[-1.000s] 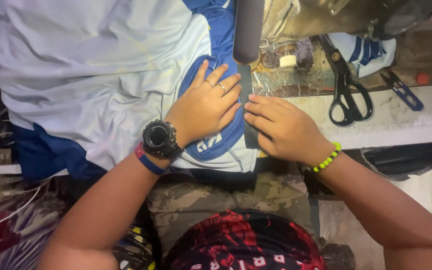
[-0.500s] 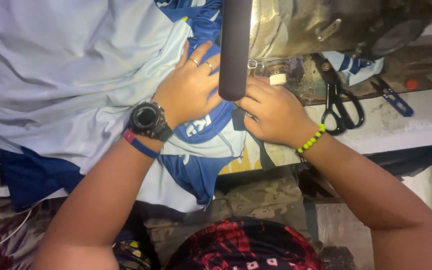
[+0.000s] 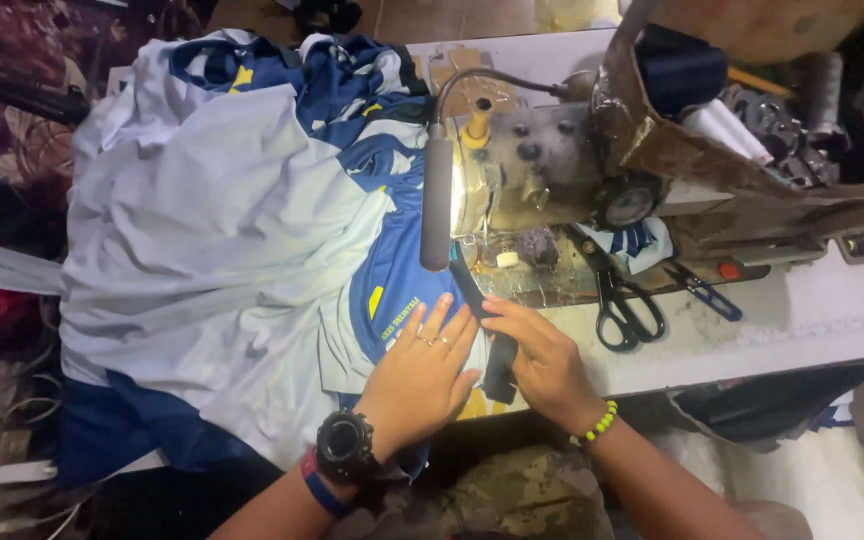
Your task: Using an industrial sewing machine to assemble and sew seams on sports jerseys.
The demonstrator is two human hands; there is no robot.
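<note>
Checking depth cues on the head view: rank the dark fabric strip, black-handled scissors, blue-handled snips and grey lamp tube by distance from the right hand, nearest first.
1. Dark fabric strip: under the right hand fingers, touching, at its left.
2. Black-handled scissors: just right of the hand, on the white table.
3. Grey lamp tube: above and left, over the blue garment.
4. Blue-handled snips: farther right, past the scissors.

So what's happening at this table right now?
A person sits at a sewing machine with a pile of pale and blue fabric spread over the table. The left hand lies flat on the blue part of the fabric, and the right hand presses on a dark strip that runs toward the needle area under a lit lamp. Black scissors lie on the table to the right, untouched.
</note>
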